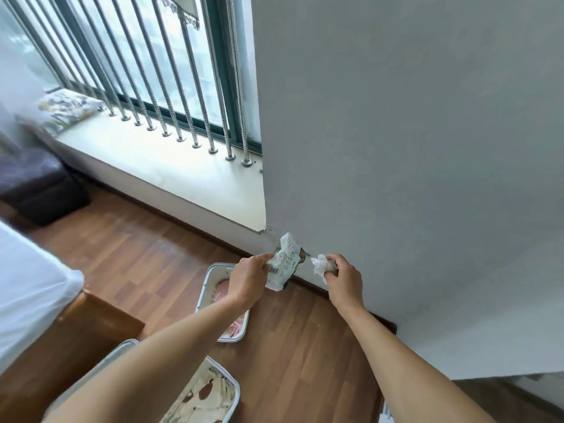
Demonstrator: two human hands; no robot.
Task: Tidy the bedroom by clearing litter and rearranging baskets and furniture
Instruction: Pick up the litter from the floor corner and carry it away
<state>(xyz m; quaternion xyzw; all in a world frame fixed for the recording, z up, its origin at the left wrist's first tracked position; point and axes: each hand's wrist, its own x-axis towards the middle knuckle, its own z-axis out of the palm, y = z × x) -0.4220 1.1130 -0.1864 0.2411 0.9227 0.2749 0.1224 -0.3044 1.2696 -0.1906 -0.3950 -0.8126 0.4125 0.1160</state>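
Head view: left hand pinches crumpled white-green wrapper; right hand grips wadded white tissue.

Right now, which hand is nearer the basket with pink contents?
Left. The left hand hangs over the basket's far end; the right hand is off to its right, by the wall.

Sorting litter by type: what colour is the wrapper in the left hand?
The wrapper is mostly white with a dark green edge and small print; head view.
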